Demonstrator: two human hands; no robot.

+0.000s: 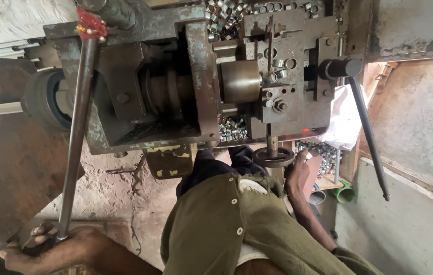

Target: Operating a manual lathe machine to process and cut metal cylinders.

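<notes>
Head view, looking down over a small lathe-like machine (pixel 196 76) with its spindle axis running left to right across the picture. My left hand (pixel 48 249) sits at the lower left corner, fingers wrapped closed around the bottom end of a long steel lever bar (pixel 76 137). The bar's long axis runs almost straight up the picture, leaning slightly right, from my grip to the machine's upper left corner, where a scrap of red cloth (pixel 91 25) is tied near its top. My right hand (pixel 297 170) lies low and right of centre, just beside the small black handwheel (pixel 273 157) under the front edge of the tool slide (pixel 290 81); the fingers look loosely curled and touch or nearly touch the wheel's rim, but I cannot tell whether they grip it. The handwheel is therefore nearer my right hand, the bar wholly in my left, and the two controls stand well apart on opposite sides of my olive shirt (pixel 237 224). A second dark lever (pixel 369 132) hangs diagonally off the slide's right edge, untouched. Small shiny metal rings (pixel 232 128) are heaped below the brass-coloured chuck (pixel 239 81) and along the machine's top edge.
</notes>
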